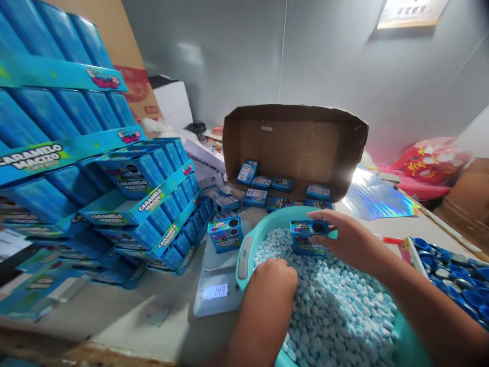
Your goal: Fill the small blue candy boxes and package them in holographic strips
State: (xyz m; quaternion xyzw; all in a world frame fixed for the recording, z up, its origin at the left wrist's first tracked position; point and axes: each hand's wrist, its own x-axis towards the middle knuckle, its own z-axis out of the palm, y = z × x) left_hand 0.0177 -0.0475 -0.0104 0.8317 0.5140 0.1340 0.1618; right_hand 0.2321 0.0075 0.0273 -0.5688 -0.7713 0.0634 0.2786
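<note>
My right hand [346,237] grips a small blue candy box [307,244] by its right side, over the turquoise basin [284,216]. Small pale blue and white candies [340,295] fill the basin. Down at the candies, my left hand [273,280] is curled closed, knuckles up; its fingertips and anything in them are hidden. Just left of the basin stands a white digital scale [216,306] reading 149. Another blue candy box [225,235] rests upright on its plate.
Tall stacks of blue display trays [145,204] packed with boxes rise on the left. Behind the basin, an open cardboard carton [294,142] lies on its side with several blue boxes in front. At right sits a tray of blue and silvery round pieces [454,275].
</note>
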